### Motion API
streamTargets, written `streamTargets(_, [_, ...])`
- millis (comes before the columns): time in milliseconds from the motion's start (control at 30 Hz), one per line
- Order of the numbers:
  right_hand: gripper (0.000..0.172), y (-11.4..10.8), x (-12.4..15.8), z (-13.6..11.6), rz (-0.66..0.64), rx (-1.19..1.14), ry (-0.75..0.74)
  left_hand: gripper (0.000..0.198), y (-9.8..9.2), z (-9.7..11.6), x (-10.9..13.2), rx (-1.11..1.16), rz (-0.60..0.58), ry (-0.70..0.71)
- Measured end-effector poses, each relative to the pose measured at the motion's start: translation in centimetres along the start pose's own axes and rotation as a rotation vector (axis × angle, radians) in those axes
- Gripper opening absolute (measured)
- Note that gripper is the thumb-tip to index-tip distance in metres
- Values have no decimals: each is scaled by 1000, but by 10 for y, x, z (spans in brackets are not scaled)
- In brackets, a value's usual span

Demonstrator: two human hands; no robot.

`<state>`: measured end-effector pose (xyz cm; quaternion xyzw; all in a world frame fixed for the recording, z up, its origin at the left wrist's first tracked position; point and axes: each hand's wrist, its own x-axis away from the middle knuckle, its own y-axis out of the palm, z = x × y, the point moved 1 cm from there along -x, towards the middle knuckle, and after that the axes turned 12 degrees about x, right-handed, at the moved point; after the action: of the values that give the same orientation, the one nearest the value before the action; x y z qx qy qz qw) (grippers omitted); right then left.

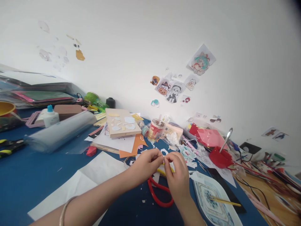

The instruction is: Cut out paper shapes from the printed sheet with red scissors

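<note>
My left hand (pixel 148 164) and my right hand (pixel 177 174) meet over the desk, thumb and forefinger of each pinched together. What lies between the fingertips is too small to make out. Below them are scissors; a red handle (pixel 162 205) shows, while the rest is partly hidden behind my hands. Something yellow (pixel 161 171) peeks out between my wrists. Small white paper scraps (pixel 144 201) lie on the blue desktop near the scissors. A large white sheet (pixel 82 185), creased, lies beneath my left forearm.
Right of my hands sits a patterned tray (pixel 213 204) with a thin yellow stick (pixel 225 201) across it. Ahead stand a lidded drink cup (pixel 155 129) and a board (pixel 119 125) bearing paper cutouts. A clear plastic roll (pixel 63 130) and a glue bottle (pixel 51 117) are left.
</note>
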<state>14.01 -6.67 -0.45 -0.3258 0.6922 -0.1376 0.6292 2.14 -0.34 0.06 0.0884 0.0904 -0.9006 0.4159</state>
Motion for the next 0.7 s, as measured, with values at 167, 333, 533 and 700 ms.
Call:
streamTargets(167, [14, -2, 0, -1, 10, -66, 16, 22, 0, 0, 0, 50, 10, 9])
streamTargets(333, [14, -2, 0, -2, 0, -90, 12, 22, -1, 2, 0, 30, 30, 40])
streamTargets(533, [11, 1, 1, 0, -5, -53, 6, 21, -2, 7, 2, -75, 59, 42])
streamTargets(700, [11, 3, 2, 1, 20, -14, -38, 22, -2, 7, 3, -132, 69, 56])
